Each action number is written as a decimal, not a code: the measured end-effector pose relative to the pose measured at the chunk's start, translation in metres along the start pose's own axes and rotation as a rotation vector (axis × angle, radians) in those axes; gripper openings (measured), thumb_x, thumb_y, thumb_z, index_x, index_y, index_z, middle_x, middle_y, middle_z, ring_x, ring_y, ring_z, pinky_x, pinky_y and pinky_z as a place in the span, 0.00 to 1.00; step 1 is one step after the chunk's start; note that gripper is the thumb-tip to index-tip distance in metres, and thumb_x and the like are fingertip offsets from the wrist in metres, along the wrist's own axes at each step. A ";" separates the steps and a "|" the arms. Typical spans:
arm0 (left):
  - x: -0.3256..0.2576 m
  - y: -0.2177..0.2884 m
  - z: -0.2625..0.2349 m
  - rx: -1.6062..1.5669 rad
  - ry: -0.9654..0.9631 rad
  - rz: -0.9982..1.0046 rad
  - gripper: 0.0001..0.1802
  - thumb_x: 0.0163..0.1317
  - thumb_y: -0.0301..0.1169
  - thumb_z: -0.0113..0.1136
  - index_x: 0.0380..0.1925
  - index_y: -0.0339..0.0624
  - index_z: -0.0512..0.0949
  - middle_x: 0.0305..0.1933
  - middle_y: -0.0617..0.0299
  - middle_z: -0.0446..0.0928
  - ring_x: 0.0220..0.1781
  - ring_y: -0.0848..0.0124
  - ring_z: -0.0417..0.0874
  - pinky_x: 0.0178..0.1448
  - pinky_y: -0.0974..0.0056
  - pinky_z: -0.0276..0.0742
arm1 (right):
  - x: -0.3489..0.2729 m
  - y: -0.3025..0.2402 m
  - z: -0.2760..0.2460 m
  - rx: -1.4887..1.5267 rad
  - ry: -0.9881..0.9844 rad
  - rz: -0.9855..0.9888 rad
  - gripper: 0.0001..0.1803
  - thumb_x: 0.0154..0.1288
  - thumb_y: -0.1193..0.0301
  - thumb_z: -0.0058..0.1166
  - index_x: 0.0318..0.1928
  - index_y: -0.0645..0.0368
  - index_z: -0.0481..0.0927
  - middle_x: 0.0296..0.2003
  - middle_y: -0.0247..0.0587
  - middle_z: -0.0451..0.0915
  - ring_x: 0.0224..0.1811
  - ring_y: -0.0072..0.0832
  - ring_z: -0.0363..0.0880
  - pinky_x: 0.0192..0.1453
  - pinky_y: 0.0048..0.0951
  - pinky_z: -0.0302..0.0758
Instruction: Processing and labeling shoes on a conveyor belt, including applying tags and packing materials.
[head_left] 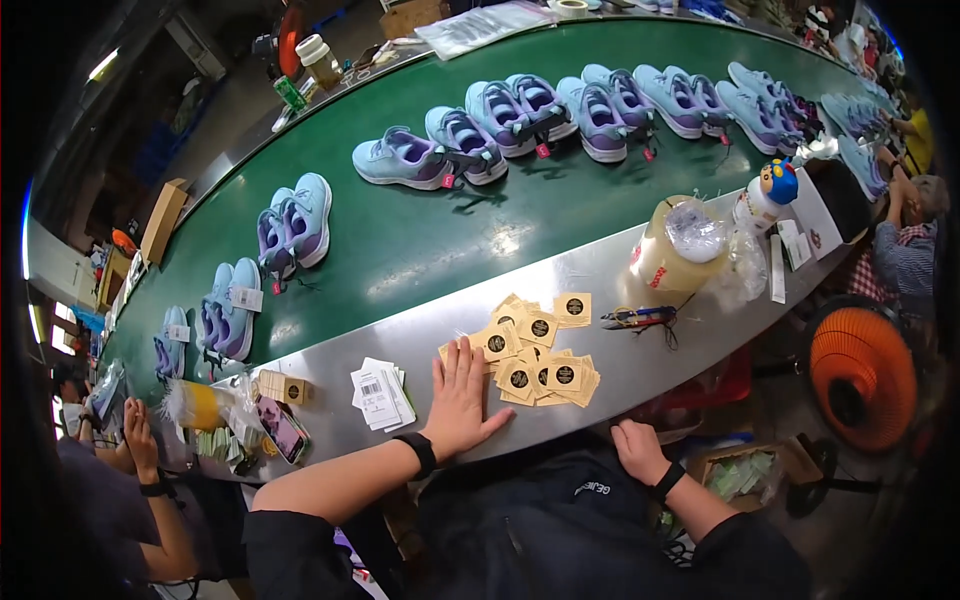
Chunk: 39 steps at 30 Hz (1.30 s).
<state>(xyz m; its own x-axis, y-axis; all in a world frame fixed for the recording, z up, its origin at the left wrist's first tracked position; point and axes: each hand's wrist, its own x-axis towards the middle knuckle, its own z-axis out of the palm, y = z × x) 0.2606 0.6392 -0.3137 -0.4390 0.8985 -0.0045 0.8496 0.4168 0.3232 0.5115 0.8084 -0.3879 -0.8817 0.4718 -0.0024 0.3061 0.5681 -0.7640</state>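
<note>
From where I stand, the brown cards (564, 375) look only loosely gathered: they lie in an overlapping heap on the steel counter (345, 348), some with a round black mark uppermost. The left hand (458, 402) rests palm down at the heap's left edge, its grip flat, fingers lying close together and the thumb held out, pinching nothing. The right hand (642, 452) sits by the counter's near edge, loosely curled; whether its grip has anything in it I can't tell.

I'd judge the squaring-up barely begun, with most cards left to put in order. White tags (381, 395) make a slightly fanned pile beside the left forearm. Across the green belt (430, 260), the tagged shoes (235, 322) at far left carry white tags; the middle shoes (495, 120) show pink ones (no white that I can spot).

Dark snips (640, 318) lie just right of the heap, and a big jar (675, 250) beyond them crowds that side. A phone (282, 428) lies further left.
</note>
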 end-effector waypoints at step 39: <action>0.009 -0.079 -0.135 -1.371 0.091 -0.274 0.04 0.53 0.23 0.55 0.22 0.37 0.71 0.38 0.57 0.75 0.34 0.77 0.73 0.37 0.73 0.69 | 0.174 -0.139 -0.079 0.727 -0.277 0.133 0.04 0.60 0.74 0.48 0.32 0.62 0.73 0.22 0.25 0.71 0.22 0.10 0.65 0.25 0.13 0.60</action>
<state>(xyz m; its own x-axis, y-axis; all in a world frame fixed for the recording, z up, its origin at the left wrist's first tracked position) 0.1500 0.5963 -0.2117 -0.6044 0.7776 -0.1736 -0.1998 0.0630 0.9778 0.3440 0.8649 -0.2307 -0.9408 0.2657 -0.2105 0.1874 -0.1099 -0.9761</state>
